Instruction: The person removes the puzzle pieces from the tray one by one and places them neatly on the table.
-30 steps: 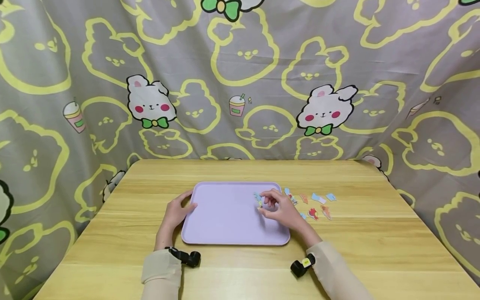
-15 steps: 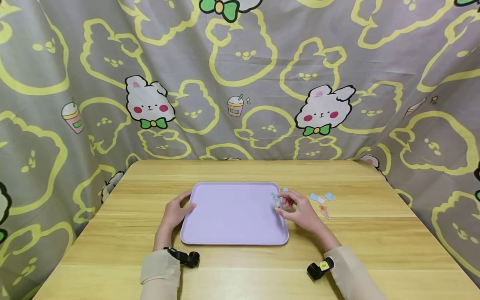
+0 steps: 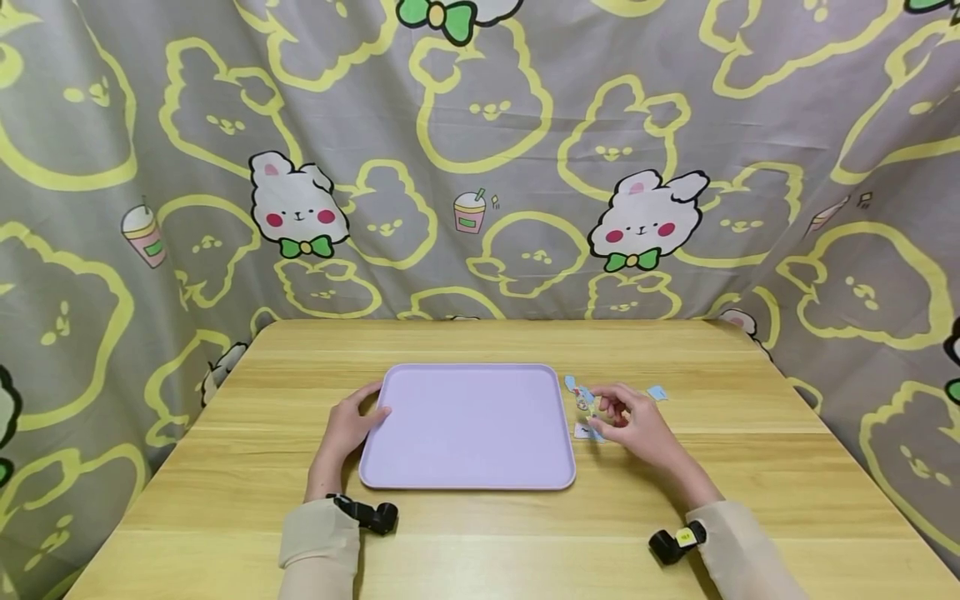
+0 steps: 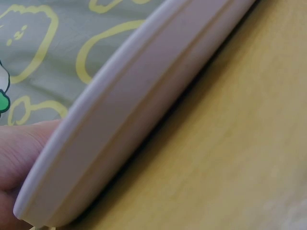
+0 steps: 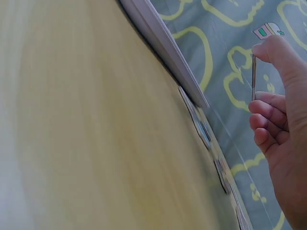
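Note:
My left hand (image 3: 349, 429) holds the left edge of a lilac tray (image 3: 468, 429), thumb over the rim. In the left wrist view, the tray's outer side (image 4: 120, 110) fills the middle and only part of the hand (image 4: 21, 153) shows. Off the tray's right edge, my right hand (image 3: 637, 425) pinches a small flat puzzle piece (image 3: 588, 402) between thumb and forefinger, above the table. Edge-on, the piece (image 5: 253, 79) appears as a thin upright line in the right wrist view. Below and around it lie other puzzle pieces, partly hidden by the hand.
A light blue piece (image 3: 657, 392) lies right of the hand, and another (image 3: 570, 382) by the tray's upper right corner. A white-and-blue piece (image 3: 587, 432) sits close to the tray's right rim. The wooden table (image 3: 480, 542) ends at a patterned curtain (image 3: 405, 125).
My right hand has moved right, from over the tray to beyond its right edge, still pinching the puzzle piece. My left hand keeps its hold on the tray.

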Motion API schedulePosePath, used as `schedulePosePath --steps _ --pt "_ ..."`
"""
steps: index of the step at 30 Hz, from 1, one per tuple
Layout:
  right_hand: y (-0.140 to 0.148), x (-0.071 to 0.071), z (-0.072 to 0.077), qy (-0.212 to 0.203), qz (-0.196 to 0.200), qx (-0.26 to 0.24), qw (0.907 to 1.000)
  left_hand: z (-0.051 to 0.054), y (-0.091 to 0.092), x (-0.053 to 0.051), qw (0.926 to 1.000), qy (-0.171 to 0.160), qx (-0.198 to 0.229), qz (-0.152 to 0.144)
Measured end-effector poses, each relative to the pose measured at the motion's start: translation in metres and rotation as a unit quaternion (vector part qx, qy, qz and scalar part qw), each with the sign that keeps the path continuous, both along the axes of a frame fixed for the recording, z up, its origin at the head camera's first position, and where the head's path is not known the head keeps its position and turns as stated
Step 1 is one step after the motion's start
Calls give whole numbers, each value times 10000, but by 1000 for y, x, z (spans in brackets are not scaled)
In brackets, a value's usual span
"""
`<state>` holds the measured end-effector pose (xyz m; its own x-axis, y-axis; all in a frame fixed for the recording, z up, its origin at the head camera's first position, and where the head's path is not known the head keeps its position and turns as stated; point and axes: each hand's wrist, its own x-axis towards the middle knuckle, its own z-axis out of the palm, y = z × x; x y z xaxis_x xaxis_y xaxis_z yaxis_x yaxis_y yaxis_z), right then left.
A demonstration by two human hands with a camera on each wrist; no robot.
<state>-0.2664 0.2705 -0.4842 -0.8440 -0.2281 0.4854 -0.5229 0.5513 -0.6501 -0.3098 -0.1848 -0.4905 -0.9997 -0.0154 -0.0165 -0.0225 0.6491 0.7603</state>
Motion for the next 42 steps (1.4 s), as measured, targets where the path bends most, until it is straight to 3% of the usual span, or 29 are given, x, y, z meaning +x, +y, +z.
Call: schedulePosePath --steps 6,14,28,42 --pt "17 4 0 -113 -215 213 9995 0 -1 0 10000 -36 -41 16" --pt "43 8 -4 108 -403 524 9978 0 -1 -1 10000 -20 -72 9" --pt "84 21 -4 -301 -757 896 9926 -1 1 0 9999 3 -128 27" --pt "111 26 -7 -230 -851 1016 9909 -1 -1 -1 9999 13 -144 29"
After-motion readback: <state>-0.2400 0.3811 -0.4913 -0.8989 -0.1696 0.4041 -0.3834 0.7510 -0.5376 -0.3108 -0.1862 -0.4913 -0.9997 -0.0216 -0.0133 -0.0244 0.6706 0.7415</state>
